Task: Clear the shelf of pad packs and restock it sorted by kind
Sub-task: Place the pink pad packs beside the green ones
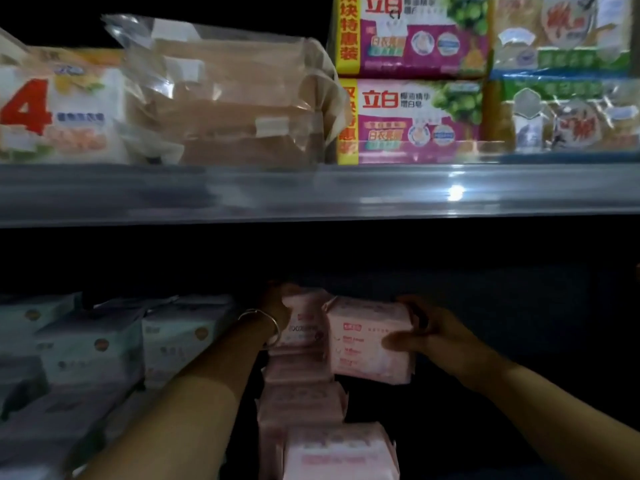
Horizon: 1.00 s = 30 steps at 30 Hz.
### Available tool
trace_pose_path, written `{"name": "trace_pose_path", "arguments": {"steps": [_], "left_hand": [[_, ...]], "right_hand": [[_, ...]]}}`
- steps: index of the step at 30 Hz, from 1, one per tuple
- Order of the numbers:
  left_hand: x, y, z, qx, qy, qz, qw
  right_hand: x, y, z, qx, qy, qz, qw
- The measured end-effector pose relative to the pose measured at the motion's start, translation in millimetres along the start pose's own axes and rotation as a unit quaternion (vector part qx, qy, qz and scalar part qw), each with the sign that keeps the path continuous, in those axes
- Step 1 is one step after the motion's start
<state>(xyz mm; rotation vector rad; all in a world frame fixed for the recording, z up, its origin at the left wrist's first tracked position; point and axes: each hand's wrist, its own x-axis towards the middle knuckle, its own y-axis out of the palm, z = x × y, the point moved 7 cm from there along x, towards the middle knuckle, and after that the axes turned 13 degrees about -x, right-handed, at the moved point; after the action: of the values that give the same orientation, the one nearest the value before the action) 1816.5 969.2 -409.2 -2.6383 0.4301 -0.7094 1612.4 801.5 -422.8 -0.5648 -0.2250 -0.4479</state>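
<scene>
Right hand (420, 336) pinches a pink plastic-wrapped pad pack (370, 341), thumb on the front face, fingers round the right end, holding it upright deep on the dim lower shelf. My read: it's being seated beside the pink pack (304, 323) that the left hand (277, 306) steadies; left grip mostly hidden behind it, can't tell. More pink packs (332, 448) run in a row toward the front. Pale teal-and-white packs (90, 344) stand grouped left, so sorting looks underway. Dark open shelf to the right; clear plastic shelf lip (311, 194) overhangs, so headroom looks tight
</scene>
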Motion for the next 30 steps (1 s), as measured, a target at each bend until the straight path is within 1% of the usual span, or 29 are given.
{"name": "trace_pose_path", "arguments": {"steps": [2, 5, 6, 8, 11, 14, 15, 17, 20, 23, 25, 28, 30], "left_hand": [[4, 4, 11, 0.01, -0.002, -0.032, 0.999], [-8, 18, 9, 0.085, 0.005, 0.009, 0.996], [-11, 21, 9, 0.084, 0.003, 0.014, 0.996], [-7, 21, 18, 0.1, -0.004, 0.007, 0.995], [6, 16, 30, 0.165, 0.018, -0.017, 0.986], [35, 19, 70, 0.166, -0.001, -0.023, 0.986], [35, 18, 73, 0.165, -0.006, -0.02, 0.986], [25, 14, 61, 0.159, -0.002, -0.02, 0.987], [-6, -1, 24, 0.168, -0.024, -0.023, 0.985], [-18, -14, 0, 0.147, -0.025, -0.027, 0.988], [-24, -20, -6, 0.15, -0.017, -0.029, 0.988], [-35, -30, -2, 0.147, -0.041, -0.047, 0.987], [-45, -34, 1, 0.152, -0.044, -0.054, 0.986]], "right_hand": [[9, 6, -3, 0.005, -0.006, 0.0, 1.0], [19, 14, -8, 0.013, -0.004, 0.006, 1.0], [21, 16, -10, 0.015, -0.002, 0.006, 1.0], [25, 21, -13, 0.014, -0.001, 0.006, 1.0], [28, 26, -16, 0.013, -0.004, 0.01, 1.0], [30, 30, -16, 0.019, -0.002, 0.012, 1.0], [30, 31, -15, 0.018, -0.002, 0.013, 1.0], [31, 33, -11, 0.018, -0.005, 0.015, 1.0], [34, 36, -1, 0.018, -0.011, 0.008, 1.0], [41, 47, 7, 0.013, -0.01, 0.007, 1.0], [46, 58, 15, 0.017, -0.012, 0.011, 1.0], [53, 70, 29, 0.011, -0.026, 0.016, 0.999], [53, 85, 31, -0.026, -0.033, 0.05, 0.998]]}}
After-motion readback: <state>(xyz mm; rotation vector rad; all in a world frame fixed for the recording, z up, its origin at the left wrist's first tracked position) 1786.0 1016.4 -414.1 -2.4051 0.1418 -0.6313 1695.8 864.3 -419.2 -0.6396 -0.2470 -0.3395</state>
